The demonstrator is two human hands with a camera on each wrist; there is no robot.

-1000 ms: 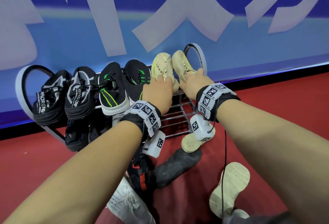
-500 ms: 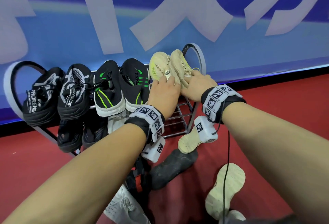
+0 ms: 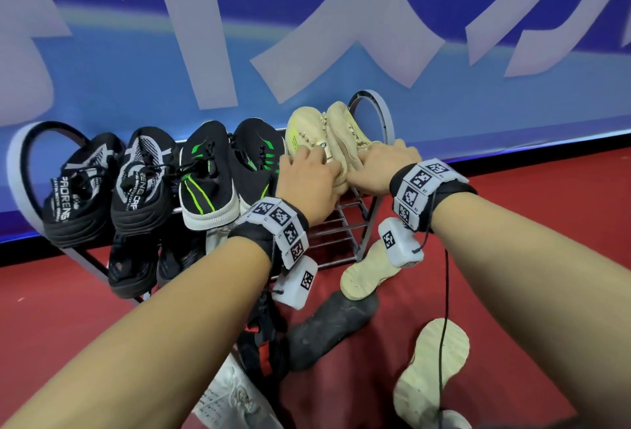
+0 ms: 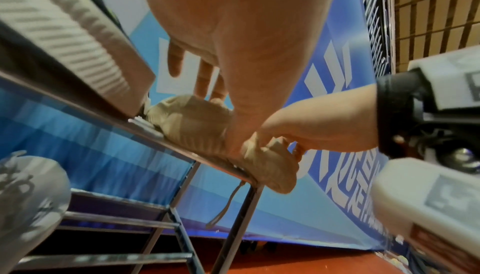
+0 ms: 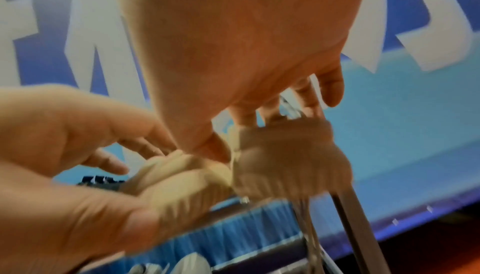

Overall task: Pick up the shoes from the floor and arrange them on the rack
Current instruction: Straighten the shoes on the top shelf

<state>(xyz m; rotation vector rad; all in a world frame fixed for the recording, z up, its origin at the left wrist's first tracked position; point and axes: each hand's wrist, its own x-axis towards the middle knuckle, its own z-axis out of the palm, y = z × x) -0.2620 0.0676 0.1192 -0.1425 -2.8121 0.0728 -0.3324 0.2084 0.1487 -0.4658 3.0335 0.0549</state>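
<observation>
**Both hands on the beige pair at the rack's right end**

The left hand lies fingers-down over the left beige shoe, thumb curled at its heel; the right hand clasps the right beige shoe the same way. Both shoes, soft knit with ribbed soles, sit touching on the top shelf of the metal rack. Left of them stand two black-and-green shoes and two black-and-white ones, six up top. On the red floor nearby lie two beige soles-up shoes and a black one
</observation>
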